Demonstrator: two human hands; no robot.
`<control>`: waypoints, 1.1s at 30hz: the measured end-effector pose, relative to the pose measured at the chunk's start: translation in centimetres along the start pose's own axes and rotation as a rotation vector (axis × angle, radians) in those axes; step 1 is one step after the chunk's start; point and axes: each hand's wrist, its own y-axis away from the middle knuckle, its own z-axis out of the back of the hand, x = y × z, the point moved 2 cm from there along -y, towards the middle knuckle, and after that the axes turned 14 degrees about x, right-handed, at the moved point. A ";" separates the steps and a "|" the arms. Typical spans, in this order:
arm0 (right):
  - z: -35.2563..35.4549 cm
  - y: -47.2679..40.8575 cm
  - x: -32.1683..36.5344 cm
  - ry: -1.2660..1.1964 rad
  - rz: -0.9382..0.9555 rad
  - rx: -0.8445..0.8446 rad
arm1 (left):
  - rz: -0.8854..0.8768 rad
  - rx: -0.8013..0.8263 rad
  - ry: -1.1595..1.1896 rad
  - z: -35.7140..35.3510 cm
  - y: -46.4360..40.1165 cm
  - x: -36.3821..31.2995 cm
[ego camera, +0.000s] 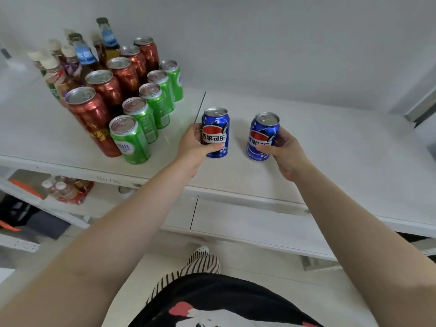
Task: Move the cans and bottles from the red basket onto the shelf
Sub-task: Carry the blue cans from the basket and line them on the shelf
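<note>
White shelf [330, 142] against a plain pale wall; top board glossy, with a thin seam running back from near the left blue can. A lower board sits beneath it.

Nearest items: two blue cola cans, both upright on the top board, near each other but apart.
- Left blue can [215, 132]: held by the left hand [192, 147]; thumb across the front label, fingers wrapped behind, clamped on the can.
- Right blue can [263, 135]: held by the right hand [286, 152]; thumb low on the front, fingers closed round its right side, clamped on the can.

Further left and back, in rows running away from the viewer:
- Green cans [132, 140]: five, upright, one row.
- Red cans [92, 119]: five, taller, upright, one row just left of the green.
- Bottles [83, 55]: behind and left of the red cans, bunched together; about eight caps show, exact count unclear, labels blurred.

Lower board, left: a shrink-wrapped pack of small bottles [68, 188], partly hidden by the top board.

Red basket: not seen. Both bare forearms reach in from the bottom edge of the frame.
</note>
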 end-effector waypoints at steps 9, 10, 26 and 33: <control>0.0 -0.9 -1.2 0.298 -0.012 -0.080 | -0.167 0.067 -0.069 -1.1 -2.0 1.9; -0.1 -1.1 -1.3 0.338 -0.005 -0.122 | -0.183 0.059 -0.109 -1.2 -2.0 2.0; 0.6 -13.2 0.4 0.351 -0.043 -0.206 | -0.069 -0.149 -0.458 1.3 -12.9 -0.8; 1.8 -17.1 1.5 0.394 -0.112 -0.188 | -0.007 -0.148 -0.493 1.6 -17.1 -1.6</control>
